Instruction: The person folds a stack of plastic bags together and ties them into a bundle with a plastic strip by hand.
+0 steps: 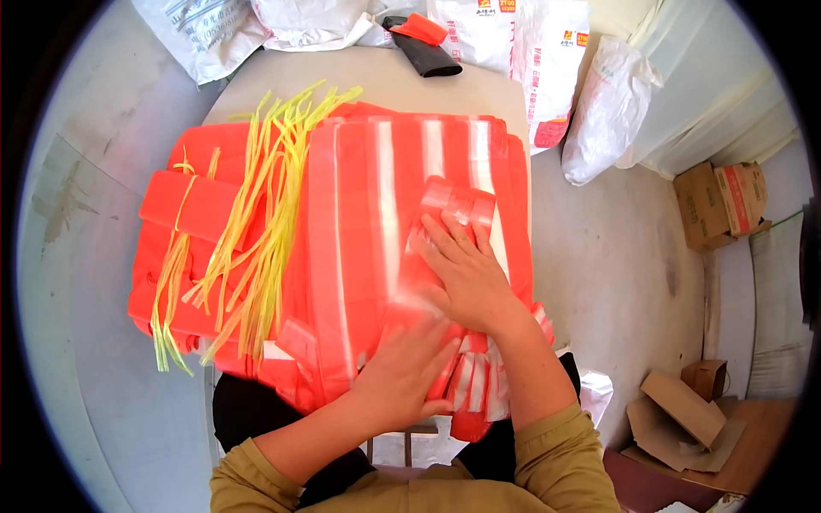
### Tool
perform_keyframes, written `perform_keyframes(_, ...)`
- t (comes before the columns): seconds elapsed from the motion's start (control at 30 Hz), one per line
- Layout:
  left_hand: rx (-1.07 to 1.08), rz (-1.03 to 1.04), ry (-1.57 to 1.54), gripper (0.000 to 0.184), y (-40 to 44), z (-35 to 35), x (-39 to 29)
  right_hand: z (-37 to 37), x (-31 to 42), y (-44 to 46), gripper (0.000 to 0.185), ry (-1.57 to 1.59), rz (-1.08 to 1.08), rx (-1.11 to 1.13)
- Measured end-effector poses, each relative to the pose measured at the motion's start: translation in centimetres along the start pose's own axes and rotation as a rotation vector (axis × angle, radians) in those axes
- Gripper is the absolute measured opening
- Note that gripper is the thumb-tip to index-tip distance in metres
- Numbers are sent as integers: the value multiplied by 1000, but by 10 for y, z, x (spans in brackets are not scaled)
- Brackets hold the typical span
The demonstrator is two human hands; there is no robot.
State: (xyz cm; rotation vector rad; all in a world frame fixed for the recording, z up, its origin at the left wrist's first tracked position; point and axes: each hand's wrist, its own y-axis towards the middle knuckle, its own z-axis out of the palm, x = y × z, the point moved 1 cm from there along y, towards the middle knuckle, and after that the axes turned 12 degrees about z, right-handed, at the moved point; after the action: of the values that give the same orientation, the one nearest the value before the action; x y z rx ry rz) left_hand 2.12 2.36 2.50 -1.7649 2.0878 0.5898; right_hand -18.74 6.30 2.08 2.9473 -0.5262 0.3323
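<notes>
A stack of red fabric sheets with white stripes (359, 197) lies in front of me. On its right part rests a folded red piece (457, 201) with a glossy band. My right hand (470, 282) presses flat on this folded piece, fingers stretched out. Lower on the stack, my left hand (398, 372) lies palm down with its fingers spread, smeared a little by motion. Gathered red-and-white striped ends (475, 385) hang at the near edge beside it. What lies under both palms is hidden.
Left of the stack, a bunch of yellow strips (265, 231) drapes over red folded bundles (192, 205). White printed sacks (479, 34) stand behind the table (248, 81), where a black roll (428, 58) lies. Cardboard boxes (684, 415) are at right.
</notes>
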Motion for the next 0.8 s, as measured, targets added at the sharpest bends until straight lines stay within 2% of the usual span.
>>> perform_keyframes(0.17, 54, 97, -45, 87, -19, 10, -8, 2, 0, -1, 70, -16, 13, -26)
perform_keyframes(0.27, -25, 219, -217, 73, -25, 3, -14, -6, 5, -3, 77, 3, 127, -72)
perform_keyframes(0.37, -257, 109, -267, 62, -45, 5, -10, -18, 6, -10, 82, 101, 273, -112)
perform_keyframes(0.47, -453, -150, 33, 58, -42, -24, -5, -44, 11, -22, 83, 315, 418, -9)
perform_keyframes(0.5, -428, -213, 2, 59, -40, -27, -1, -49, 12, -25, 83, 401, 468, 48)
perform_keyframes(0.6, -353, -363, -98, 62, -38, -28, 3, -38, 5, -29, 80, 360, 357, -30)
perform_keyframes(0.7, -332, -419, -226, 67, -35, -26, -4, -8, -5, -14, 74, 602, 233, -120)
perform_keyframes(0.8, -419, -466, -358, 73, -36, -19, -4, -1, 7, -6, 71, 934, 404, -141)
